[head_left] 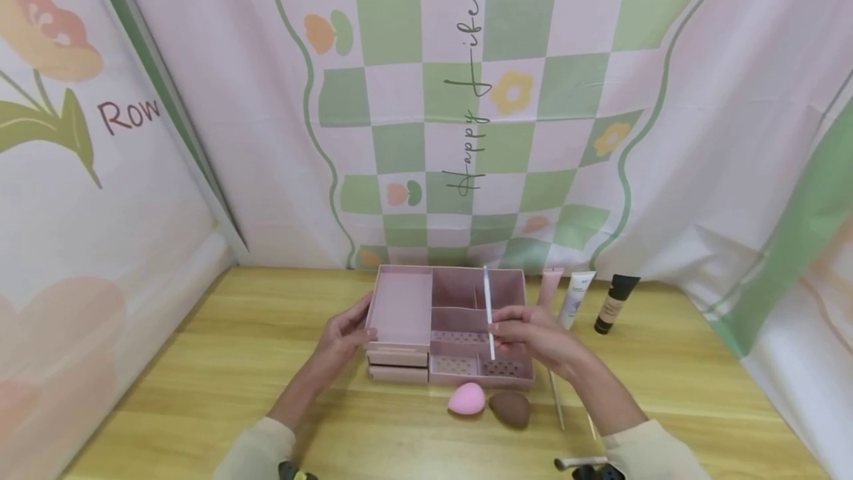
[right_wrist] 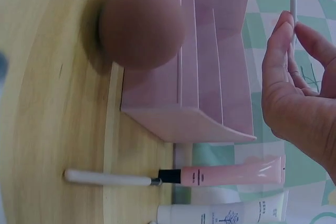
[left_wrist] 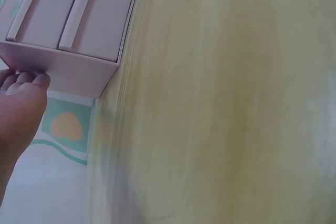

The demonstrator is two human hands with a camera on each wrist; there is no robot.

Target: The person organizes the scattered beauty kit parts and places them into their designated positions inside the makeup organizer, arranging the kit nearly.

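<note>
A pink makeup organizer [head_left: 400, 306] stands on the table, with a lidded drawer block at its left and open compartments at its right. My left hand [head_left: 343, 335] holds its left side, the thumb over the top edge; in the left wrist view, the fingers [left_wrist: 25, 80] lie against the side wall. Above the right compartments, my right hand [head_left: 540, 335] pinches a slim white makeup brush [head_left: 488, 302] between thumb and fingers, nearly upright in the head view. Just in front of the organizer lie a pink makeup sponge [head_left: 466, 398] and a brown one [head_left: 510, 409].
To the organizer's right stand a pink tube [head_left: 549, 287], a white tube [head_left: 577, 298] and a black-capped foundation tube [head_left: 616, 304]. Several brushes lie at the front right, among them a thin white-handled brush [head_left: 557, 402] and a shorter brush [head_left: 580, 461]. A patterned curtain [head_left: 460, 132] hangs behind the table.
</note>
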